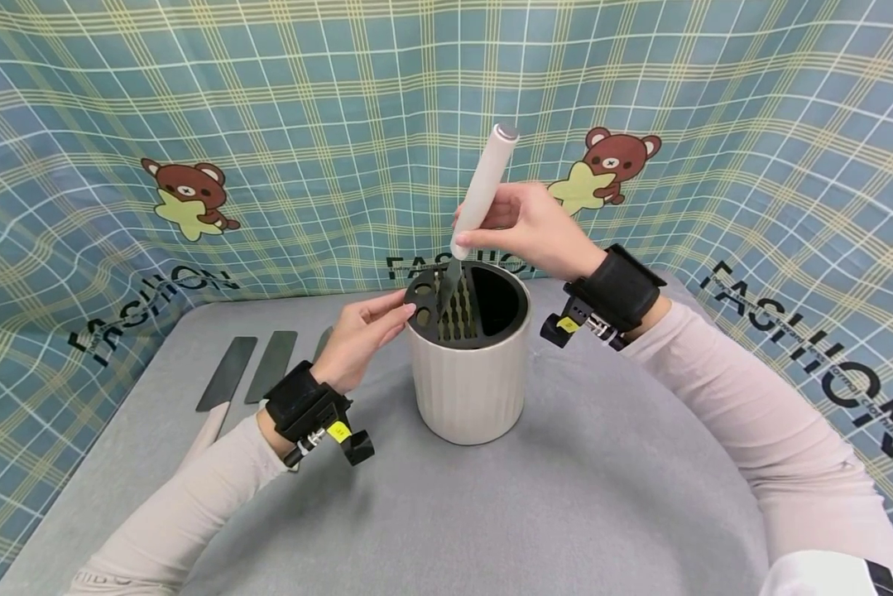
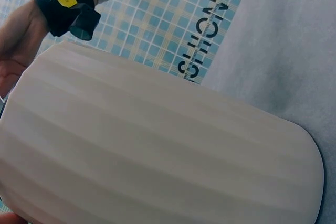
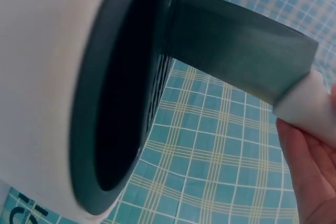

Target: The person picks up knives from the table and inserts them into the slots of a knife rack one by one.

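Observation:
My right hand [image 1: 544,228] grips the white handle of a knife [image 1: 485,184], held tilted above a ribbed off-white knife holder [image 1: 468,393]. The grey blade [image 3: 241,45] points down, its lower end at the slots of the holder's black top [image 1: 463,340]. Where the tip ends is hidden among the slots in the right wrist view. At the left rim, beside two round holes, my left hand [image 1: 360,335] touches the holder with thumb and fingertips. Ribbed wall fills most of the left wrist view, with a fingertip [image 2: 11,219] at its lower corner.
Left on the grey cloth-covered table [image 1: 483,521] lie a knife with a pale handle [image 1: 226,372] and another grey blade [image 1: 272,366]. A third blade [image 1: 323,341] is partly behind my left hand. Checked fabric [image 1: 327,124] hangs around the table's back and sides.

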`<action>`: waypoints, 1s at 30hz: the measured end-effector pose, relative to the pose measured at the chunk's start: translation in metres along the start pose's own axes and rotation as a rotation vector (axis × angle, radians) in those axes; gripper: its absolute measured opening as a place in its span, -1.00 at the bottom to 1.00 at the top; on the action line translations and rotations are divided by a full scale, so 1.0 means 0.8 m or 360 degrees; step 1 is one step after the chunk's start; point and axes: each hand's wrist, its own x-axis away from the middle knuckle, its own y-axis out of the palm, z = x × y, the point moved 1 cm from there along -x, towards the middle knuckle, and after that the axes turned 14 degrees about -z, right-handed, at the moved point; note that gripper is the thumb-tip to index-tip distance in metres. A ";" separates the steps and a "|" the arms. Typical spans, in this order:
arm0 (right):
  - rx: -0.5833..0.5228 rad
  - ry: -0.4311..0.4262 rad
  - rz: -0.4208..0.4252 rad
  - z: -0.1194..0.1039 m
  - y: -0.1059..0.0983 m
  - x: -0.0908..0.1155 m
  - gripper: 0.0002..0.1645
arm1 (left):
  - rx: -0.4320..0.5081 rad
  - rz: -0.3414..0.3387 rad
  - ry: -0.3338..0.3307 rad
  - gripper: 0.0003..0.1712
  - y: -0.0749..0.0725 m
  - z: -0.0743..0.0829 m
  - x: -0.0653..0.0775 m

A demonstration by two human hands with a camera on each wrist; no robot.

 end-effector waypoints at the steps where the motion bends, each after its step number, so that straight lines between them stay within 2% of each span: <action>1: 0.0016 0.0017 -0.0018 -0.001 0.000 -0.002 -0.67 | -0.0002 0.0000 -0.0002 -0.37 0.000 0.000 0.000; 8: 0.0161 0.0132 -0.0198 -0.006 0.001 -0.014 -0.66 | 0.0001 -0.0001 -0.0013 -0.38 -0.001 0.002 -0.001; 15: 0.0229 0.0240 -0.0366 -0.004 0.006 -0.030 -0.64 | -0.0006 -0.0004 -0.0011 -0.39 -0.001 0.002 -0.001; 23: 0.0374 0.0264 -0.0521 0.000 0.011 -0.050 -0.70 | 0.0020 -0.0013 -0.0001 -0.39 -0.003 0.002 -0.002; 30: 0.0469 0.0339 -0.0637 0.005 0.018 -0.066 -0.74 | 0.0030 -0.0029 0.0002 -0.39 -0.004 0.004 -0.002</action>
